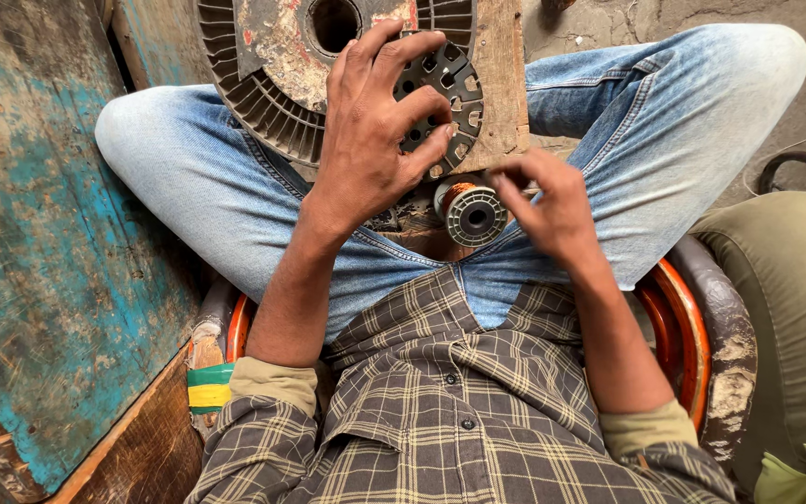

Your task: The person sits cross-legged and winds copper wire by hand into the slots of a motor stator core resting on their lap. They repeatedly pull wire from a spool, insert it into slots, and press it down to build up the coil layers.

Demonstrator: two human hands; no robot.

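Observation:
I sit cross-legged in blue jeans. My left hand [370, 131] grips a small dark slotted metal disc [450, 93], a stator core, against a wooden board [501, 84]. Behind it lies a larger grey finned ring [254, 103] with a rusty red centre plate. My right hand [548, 201] is pinched at the disc's lower edge, fingertips together as if on a thin wire, which I cannot make out. Just below my hands a spool of copper wire [470, 213] rests in my lap.
A worn turquoise wooden panel [39, 233] stands at my left. I sit on a round seat with an orange rim [687, 327] and a grey edge. An olive cushion [785, 299] lies at the right, on bare concrete floor [608, 23].

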